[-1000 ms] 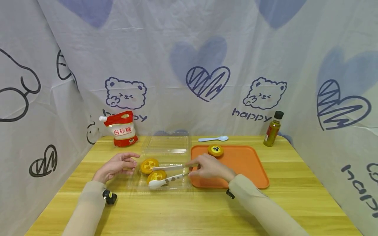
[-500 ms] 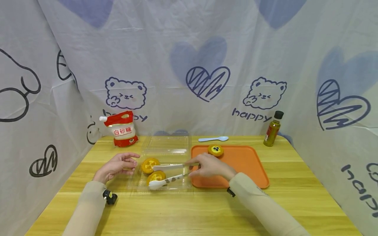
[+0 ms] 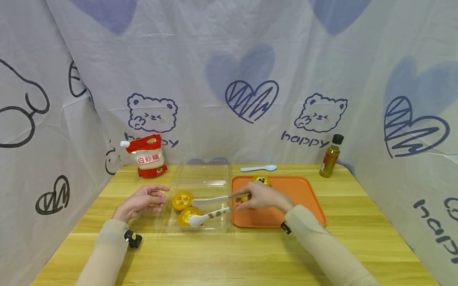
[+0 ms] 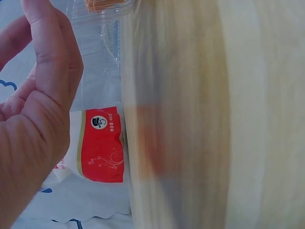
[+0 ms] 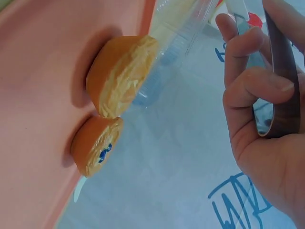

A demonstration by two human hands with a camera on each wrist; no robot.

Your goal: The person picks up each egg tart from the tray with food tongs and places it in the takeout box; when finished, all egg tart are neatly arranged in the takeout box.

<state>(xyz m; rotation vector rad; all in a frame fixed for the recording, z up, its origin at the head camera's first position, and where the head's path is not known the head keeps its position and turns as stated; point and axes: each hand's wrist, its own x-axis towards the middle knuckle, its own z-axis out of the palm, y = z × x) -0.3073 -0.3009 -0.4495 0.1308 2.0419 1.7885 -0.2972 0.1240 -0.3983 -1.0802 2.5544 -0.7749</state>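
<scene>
My right hand (image 3: 262,195) grips a pair of tongs (image 3: 211,215) with white tips and a metal bend, seen in the right wrist view as a metal strip (image 5: 285,86). The spread tips point left over a clear plastic box (image 3: 214,227). Two egg tarts lie in it, a rear tart (image 3: 182,201) and a front tart (image 3: 186,216), which one tip overlaps in view. My left hand (image 3: 144,200) has loosely bent fingers and holds nothing at the box's left side; whether it touches the box is unclear. Under my right hand sits another tart (image 5: 119,71), partly hidden in the head view.
An orange tray (image 3: 293,202) also bears a tart with blueberries (image 5: 102,150). Behind it lies a pale spoon (image 3: 258,169). A red and white sugar pouch (image 3: 148,158) stands back left, an oil bottle (image 3: 329,158) back right. The box's lid (image 3: 202,172) leans back, raised.
My right hand has moved right with the tongs, whose tips have shifted right across the box. The tart beneath that hand now shows in part. My left hand has stayed put.
</scene>
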